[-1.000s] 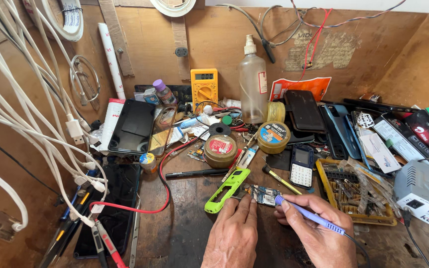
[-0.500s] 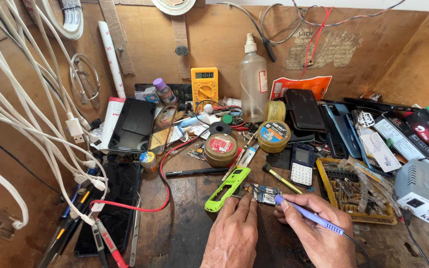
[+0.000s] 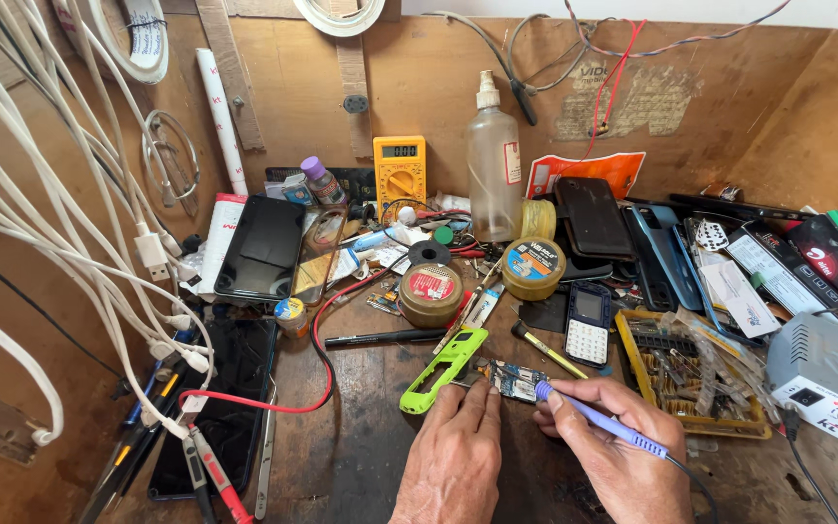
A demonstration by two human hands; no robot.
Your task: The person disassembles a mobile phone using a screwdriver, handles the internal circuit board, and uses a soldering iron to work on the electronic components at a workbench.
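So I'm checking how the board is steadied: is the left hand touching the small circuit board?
Touching. The head view shows the left hand with its fingertips pressed on the near edge of the circuit board.

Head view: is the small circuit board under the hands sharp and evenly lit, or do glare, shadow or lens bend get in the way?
Head view: the small circuit board is sharp and evenly lit, with no glare; soft shadow lies only under the left hand and the right hand, which holds the blue-handled soldering iron; wide-angle bend curves the white cables at the left edge.
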